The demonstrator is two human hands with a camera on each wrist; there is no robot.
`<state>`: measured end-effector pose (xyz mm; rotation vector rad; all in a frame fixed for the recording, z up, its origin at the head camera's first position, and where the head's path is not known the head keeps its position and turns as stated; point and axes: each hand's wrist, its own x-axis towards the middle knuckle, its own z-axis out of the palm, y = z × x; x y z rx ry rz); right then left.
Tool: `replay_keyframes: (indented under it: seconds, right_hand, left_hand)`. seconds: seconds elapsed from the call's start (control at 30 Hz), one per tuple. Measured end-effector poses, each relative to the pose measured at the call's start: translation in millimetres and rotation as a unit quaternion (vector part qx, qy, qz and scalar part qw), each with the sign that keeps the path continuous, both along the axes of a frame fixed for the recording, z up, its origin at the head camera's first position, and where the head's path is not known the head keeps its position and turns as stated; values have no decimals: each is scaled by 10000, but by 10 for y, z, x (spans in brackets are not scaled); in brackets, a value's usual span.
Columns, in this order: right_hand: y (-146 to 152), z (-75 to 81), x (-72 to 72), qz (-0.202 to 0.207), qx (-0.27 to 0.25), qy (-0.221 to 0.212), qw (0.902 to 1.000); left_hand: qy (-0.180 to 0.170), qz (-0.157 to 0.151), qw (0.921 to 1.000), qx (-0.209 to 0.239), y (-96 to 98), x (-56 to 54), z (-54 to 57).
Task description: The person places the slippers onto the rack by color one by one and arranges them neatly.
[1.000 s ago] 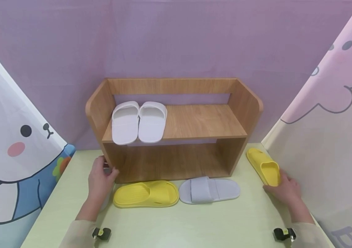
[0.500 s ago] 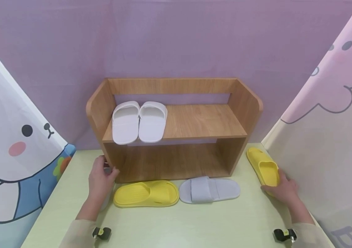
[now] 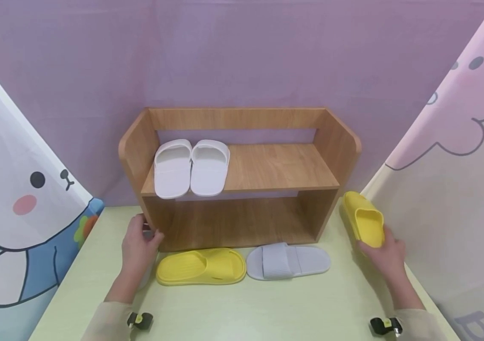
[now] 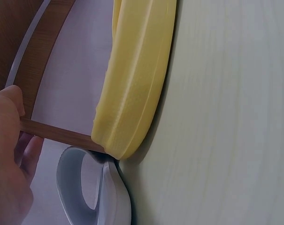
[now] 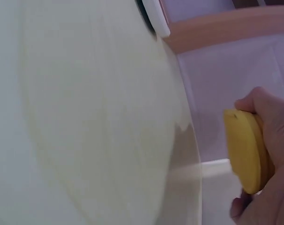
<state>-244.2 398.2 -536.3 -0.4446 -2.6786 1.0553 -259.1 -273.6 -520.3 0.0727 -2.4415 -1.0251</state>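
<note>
My left hand (image 3: pixel 136 248) grips the front edge of the left side panel of a wooden shoe rack (image 3: pixel 282 166), thumb on one face and fingers on the other. At the right, my right hand (image 3: pixel 388 253) holds a yellow slipper (image 3: pixel 358 206) by its heel end, toe pointing away. In the right wrist view this yellow slipper (image 5: pixel 242 150) is off the table, its heel between thumb and fingers. Another yellow slipper (image 3: pixel 182 268) lies sideways before the rack. Beside my left hand is a grey slipper (image 4: pixel 116 199), mostly hidden by the hand in the head view.
Two white slippers (image 3: pixel 172 179) stand side by side on the upper shelf's left part. A light grey slipper (image 3: pixel 312 260) lies before the rack, right of the yellow one. Cartoon-printed curtains (image 3: pixel 446 199) flank the pale table (image 3: pixel 246 312), and a purple cloth (image 3: pixel 242 57) hangs behind.
My right hand has raised the yellow slipper from the table and brought it slightly left. The left hand keeps its grip on the rack.
</note>
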Motion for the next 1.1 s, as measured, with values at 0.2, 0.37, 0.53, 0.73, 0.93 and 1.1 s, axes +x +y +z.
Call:
replay_keyframes:
  seconds: [0.2,0.37,0.53,0.73,0.93,1.1]
  right_hand:
    - [-142,89,-37,-484,-46,807,9956]
    - [-241,213,-65,-767,-79,1225,9895]
    - [-351,398,-55,-989,-359,1477,9834]
    - [-488,642,-31,-1181,-501,1888,9736]
    - [-631,794,7,-1252,-554,2416,9607]
    - [-717,860,11,-1241,-427,3176,9391]
  left_hand:
    - [-9,11,10000,3,-1,0,3]
    - [-25,10,10000,5,-5,-3,0]
    - [-84,25,10000,41,-1,-2,5]
    - [-79,42,10000,25,2,-6,2]
    - [-161,37,9998,77,0,-5,7]
    - [-174,41,9998,79,-3,-4,3]
